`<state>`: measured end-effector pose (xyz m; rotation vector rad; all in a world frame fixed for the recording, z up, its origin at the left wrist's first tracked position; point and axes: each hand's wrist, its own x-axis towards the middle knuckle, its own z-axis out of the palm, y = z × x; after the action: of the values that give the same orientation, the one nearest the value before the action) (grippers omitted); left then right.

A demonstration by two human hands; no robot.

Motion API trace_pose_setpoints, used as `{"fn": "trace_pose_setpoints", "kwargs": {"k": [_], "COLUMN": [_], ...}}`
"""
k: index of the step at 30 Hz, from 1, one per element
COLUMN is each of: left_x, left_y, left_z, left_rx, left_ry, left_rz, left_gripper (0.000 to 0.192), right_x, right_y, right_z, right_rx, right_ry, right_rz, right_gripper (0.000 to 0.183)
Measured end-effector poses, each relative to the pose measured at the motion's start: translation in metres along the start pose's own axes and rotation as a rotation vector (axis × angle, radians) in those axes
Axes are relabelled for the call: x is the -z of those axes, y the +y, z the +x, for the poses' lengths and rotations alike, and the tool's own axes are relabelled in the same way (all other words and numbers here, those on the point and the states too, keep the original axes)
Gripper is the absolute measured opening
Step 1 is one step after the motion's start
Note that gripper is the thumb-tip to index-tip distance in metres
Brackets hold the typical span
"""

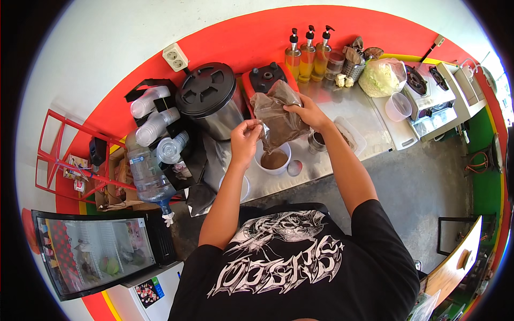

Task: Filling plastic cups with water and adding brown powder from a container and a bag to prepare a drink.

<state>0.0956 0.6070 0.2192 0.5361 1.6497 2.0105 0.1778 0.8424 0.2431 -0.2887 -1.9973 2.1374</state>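
Observation:
A clear plastic bag of brown powder [277, 124] hangs between my two hands above the counter. My left hand [245, 140] pinches the bag's lower left side. Higher up, my right hand [307, 114] grips its upper right part. Just beneath the bag stands a white plastic tub [283, 168] with brown powder inside. A small round disc [294, 168] lies beside the tub. To the right are a metal cup [317, 142] with dark contents and a clear container [353, 134], both partly hidden by my right forearm.
Behind the bag sits a red blender base [267, 76], next to a lidded steel container [209, 100]. Three pump bottles [307, 58] line the wall. Left are stacked plastic cups [158, 124] and a water jug [148, 172]; right, a gas stove [429, 88]. The steel counter [367, 120] ends nearest me.

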Motion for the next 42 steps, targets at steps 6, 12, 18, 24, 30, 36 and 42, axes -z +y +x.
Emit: {"fn": "trace_pose_setpoints", "kwargs": {"k": [6,12,18,24,30,36,42], "left_x": [-0.003,0.000,0.000,-0.004,-0.011,-0.022,-0.026], "left_y": [-0.005,-0.017,-0.015,-0.003,0.008,0.024,0.033], "left_z": [-0.005,-0.008,-0.006,-0.002,0.004,0.009,0.018], "left_rx": [0.034,0.044,0.065,0.042,0.043,0.037,0.030], "left_ry": [0.041,0.047,0.046,0.015,0.010,-0.019,-0.052], "left_rz": [0.005,0.049,0.024,-0.042,-0.050,-0.082,-0.068], "left_gripper": [0.016,0.017,0.016,0.019,0.018,0.016,0.016], "right_x": [-0.001,-0.002,0.001,0.006,0.011,0.016,0.020], "right_y": [-0.006,-0.004,0.004,0.004,0.008,0.013,0.016], "right_z": [-0.001,0.000,0.008,0.013,0.016,0.018,0.020], "right_rx": [0.009,0.012,0.031,0.008,-0.002,-0.071,-0.169], "right_ry": [-0.016,-0.055,-0.076,-0.072,-0.061,-0.023,0.003], "right_rz": [-0.082,-0.079,-0.092,-0.093,-0.098,0.022,0.225], "right_gripper": [0.058,0.055,0.055,0.054,0.048,0.045,0.045]}}
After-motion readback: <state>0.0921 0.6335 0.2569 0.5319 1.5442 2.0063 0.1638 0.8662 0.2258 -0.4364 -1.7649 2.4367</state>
